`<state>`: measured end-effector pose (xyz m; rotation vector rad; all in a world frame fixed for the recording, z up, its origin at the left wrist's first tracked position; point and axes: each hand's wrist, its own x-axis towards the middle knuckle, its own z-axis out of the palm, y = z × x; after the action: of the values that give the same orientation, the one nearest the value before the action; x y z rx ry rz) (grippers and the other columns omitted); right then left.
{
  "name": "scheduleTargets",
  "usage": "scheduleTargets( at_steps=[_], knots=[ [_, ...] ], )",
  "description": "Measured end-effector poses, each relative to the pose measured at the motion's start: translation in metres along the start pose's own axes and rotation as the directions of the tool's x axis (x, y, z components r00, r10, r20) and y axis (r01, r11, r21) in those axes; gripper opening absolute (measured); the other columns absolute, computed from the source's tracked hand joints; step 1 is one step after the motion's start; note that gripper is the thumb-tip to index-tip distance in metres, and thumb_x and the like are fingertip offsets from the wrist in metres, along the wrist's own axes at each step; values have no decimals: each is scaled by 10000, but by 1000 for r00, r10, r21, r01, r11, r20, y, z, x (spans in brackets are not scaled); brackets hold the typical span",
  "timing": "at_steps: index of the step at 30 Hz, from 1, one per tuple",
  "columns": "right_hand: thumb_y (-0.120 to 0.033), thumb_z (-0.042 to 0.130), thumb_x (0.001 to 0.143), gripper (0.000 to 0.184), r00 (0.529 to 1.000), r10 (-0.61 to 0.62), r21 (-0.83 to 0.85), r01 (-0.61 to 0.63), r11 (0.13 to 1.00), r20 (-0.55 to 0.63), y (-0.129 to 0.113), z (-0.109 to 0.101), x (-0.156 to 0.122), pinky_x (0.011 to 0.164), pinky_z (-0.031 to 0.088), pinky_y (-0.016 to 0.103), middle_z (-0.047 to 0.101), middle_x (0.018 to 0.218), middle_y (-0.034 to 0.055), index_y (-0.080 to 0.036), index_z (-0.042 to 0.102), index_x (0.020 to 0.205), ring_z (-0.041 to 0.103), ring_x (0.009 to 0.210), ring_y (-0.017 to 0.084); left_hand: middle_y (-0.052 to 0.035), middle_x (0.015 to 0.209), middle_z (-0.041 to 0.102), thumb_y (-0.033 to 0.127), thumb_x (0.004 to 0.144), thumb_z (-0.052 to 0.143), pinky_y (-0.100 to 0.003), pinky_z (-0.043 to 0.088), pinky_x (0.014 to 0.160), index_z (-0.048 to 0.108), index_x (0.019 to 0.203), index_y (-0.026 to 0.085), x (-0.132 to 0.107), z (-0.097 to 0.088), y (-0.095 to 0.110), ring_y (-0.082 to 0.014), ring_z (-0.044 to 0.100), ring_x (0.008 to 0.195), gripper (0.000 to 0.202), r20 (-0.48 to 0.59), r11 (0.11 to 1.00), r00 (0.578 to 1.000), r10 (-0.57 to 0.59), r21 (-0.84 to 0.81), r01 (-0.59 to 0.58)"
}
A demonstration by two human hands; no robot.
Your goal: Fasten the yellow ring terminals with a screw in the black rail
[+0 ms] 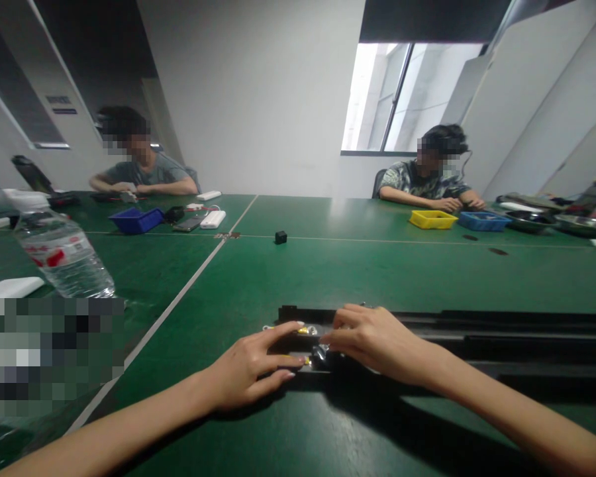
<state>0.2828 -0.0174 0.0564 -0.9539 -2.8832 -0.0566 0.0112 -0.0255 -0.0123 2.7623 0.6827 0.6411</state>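
A long black rail-like frame (477, 331) lies across the green table (328, 271) in front of me. My left hand (251, 368) rests at its left end, fingers stretched out over a small yellow and silver part (304, 329). My right hand (372, 338) lies on the frame beside it, fingers curled and pinching a small shiny metal piece (320, 351). What exactly the piece is I cannot make out.
A water bottle (62, 255) and a white box (7, 289) stand at the left. A small black cube (281, 237) sits mid-table. Two other people sit at the far side, with a blue tray (135, 220), a yellow tray (432, 219) and another blue tray (483, 220) near them.
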Motion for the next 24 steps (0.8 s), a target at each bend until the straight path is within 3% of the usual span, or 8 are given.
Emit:
scheduleTargets(
  at_steps=[10,17,20,22,24],
  knots=[
    [-296,495,983,215,1000,16,-38,-15,999,21,-3,3,0,555,266,245,628,854,40,-252,705,966,544,714,158,-120,1519,346,284,1025,419,-457,422,1058,637,1256,228,2,-3,2,-305,449,1325,323,8,1000,1000,-7,-3,7],
    [-259,550,950,174,1000,5,-85,-7,996,-20,-7,8,0,577,329,258,637,806,32,-221,700,872,517,722,166,-110,1531,327,288,1025,417,-459,401,1072,622,1274,244,1,-1,1,-290,427,1342,326,11,1000,1000,-10,-5,10],
    [-195,606,907,124,996,-49,-122,39,992,-77,-9,10,3,838,399,369,640,764,22,-216,705,835,506,770,181,-124,1522,342,285,1024,417,-460,415,1058,635,1261,230,2,-3,3,-298,434,1337,326,21,1000,1000,-15,-2,15],
    [-176,629,891,108,986,-79,-118,62,991,-145,-9,12,4,1035,250,513,641,740,1,-231,714,854,507,802,182,-127,1517,352,281,1024,418,-463,417,1056,640,1256,225,2,-4,4,-303,439,1333,326,18,1000,1000,-13,-1,13],
    [-182,650,880,100,973,-87,-118,63,991,-212,-8,15,4,1086,81,588,639,717,-18,-253,720,868,507,812,180,-128,1516,353,279,1023,422,-463,416,1058,643,1254,222,3,-5,4,-307,438,1333,325,11,1000,1000,-5,-4,5]
  ],
)
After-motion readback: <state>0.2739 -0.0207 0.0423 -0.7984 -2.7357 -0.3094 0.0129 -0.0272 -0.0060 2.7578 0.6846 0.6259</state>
